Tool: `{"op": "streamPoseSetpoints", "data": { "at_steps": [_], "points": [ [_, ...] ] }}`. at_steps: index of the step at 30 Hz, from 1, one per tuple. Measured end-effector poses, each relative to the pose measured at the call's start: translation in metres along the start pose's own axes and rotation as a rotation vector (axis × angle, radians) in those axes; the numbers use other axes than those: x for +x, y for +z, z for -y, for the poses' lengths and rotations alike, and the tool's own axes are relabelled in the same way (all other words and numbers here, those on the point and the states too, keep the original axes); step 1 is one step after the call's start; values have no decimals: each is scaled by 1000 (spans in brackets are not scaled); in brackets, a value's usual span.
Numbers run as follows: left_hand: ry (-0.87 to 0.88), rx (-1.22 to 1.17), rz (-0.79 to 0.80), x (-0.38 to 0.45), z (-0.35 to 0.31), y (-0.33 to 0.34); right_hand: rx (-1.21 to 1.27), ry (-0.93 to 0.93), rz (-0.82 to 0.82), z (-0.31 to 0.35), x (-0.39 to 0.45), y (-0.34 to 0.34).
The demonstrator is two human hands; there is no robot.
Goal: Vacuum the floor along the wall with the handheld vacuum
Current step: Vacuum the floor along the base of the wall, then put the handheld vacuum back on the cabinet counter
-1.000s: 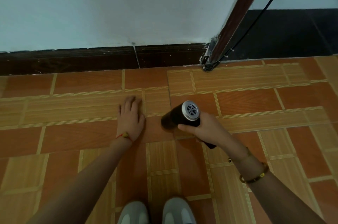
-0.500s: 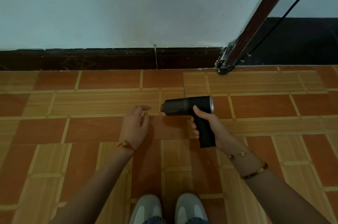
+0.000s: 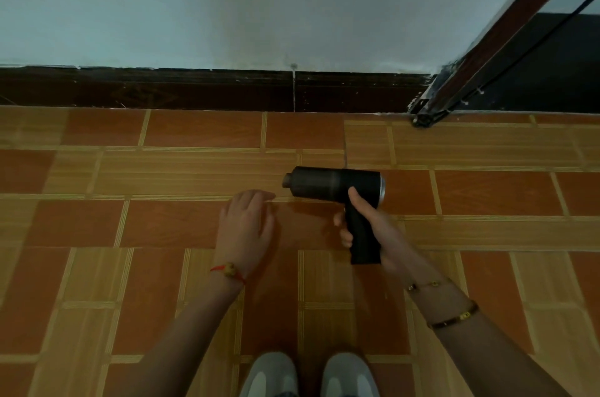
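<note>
Head: right hand (image 3: 373, 228) grips vacuum (image 3: 334, 184), short of baseboard (image 3: 194, 91).

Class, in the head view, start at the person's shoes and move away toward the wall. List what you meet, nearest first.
Grey shoes → left hand → handheld vacuum, held in the right hand → tiled floor → dark skirting board → white wall.

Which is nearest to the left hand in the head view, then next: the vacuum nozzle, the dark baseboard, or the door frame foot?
From the left hand:
1. Vacuum nozzle, just right.
2. Dark baseboard, ahead along the wall.
3. Door frame foot, far right.
</note>
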State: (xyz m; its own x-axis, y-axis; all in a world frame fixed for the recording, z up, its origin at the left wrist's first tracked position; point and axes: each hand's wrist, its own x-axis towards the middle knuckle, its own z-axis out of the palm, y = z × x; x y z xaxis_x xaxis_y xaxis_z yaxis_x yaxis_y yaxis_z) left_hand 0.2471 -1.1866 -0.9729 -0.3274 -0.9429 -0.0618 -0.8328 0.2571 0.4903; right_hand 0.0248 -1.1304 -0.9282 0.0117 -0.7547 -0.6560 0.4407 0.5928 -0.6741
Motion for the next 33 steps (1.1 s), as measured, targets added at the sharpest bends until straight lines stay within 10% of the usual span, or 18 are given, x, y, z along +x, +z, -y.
{"op": "streamPoseSetpoints", "data": {
  "at_steps": [9, 33],
  "points": [
    [-54, 5, 67, 20, -52, -113, -56, 72, -126, 84, -43, 43],
    [-170, -83, -216, -109, -375, -751, -166, 42, 93, 542, -529, 344]
  ]
}}
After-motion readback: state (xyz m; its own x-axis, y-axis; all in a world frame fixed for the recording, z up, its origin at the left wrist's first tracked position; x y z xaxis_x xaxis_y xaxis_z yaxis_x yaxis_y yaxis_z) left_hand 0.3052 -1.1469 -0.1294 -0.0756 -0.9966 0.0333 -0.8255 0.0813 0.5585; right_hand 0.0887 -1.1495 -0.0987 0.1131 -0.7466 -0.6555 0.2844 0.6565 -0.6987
